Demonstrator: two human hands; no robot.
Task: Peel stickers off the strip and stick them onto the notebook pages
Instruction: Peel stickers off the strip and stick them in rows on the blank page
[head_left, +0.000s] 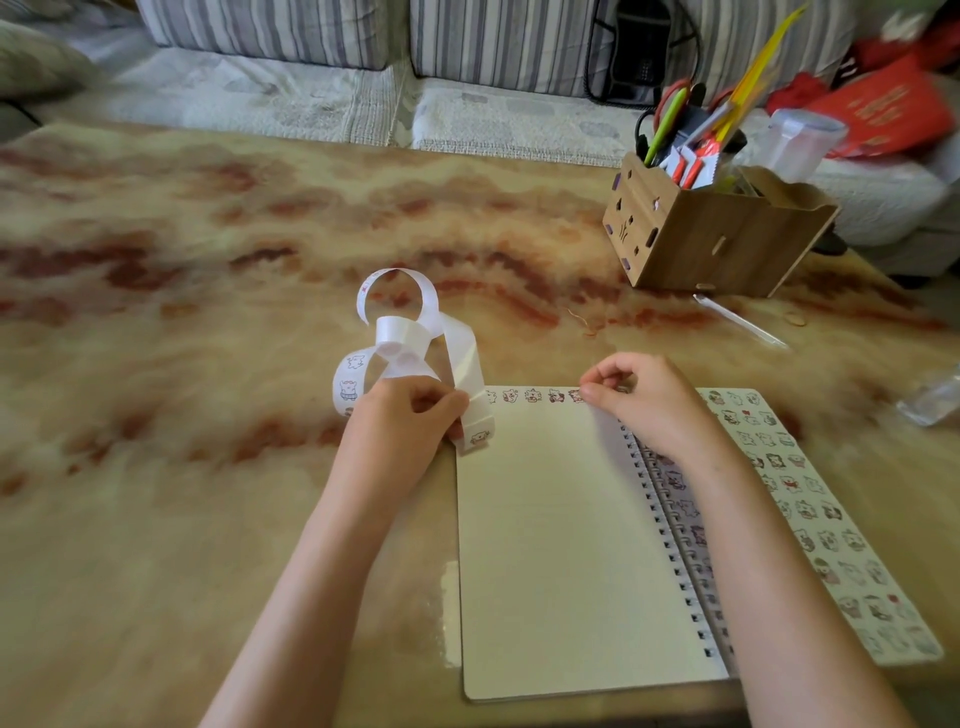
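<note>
The strip (400, 338), gripped by the left hand (405, 421) just beside the notebook's (561, 545) top-left corner, coiled loosely and could have tangled, while the curled right hand (644, 410) pressed the page's top edge, any sticker beneath it hidden.

Head-worn view, forward-down, close over table (182, 519)

Left hand (402, 415) pinches strip (460, 356) — right hand (644, 402) fingers curled.
</note>
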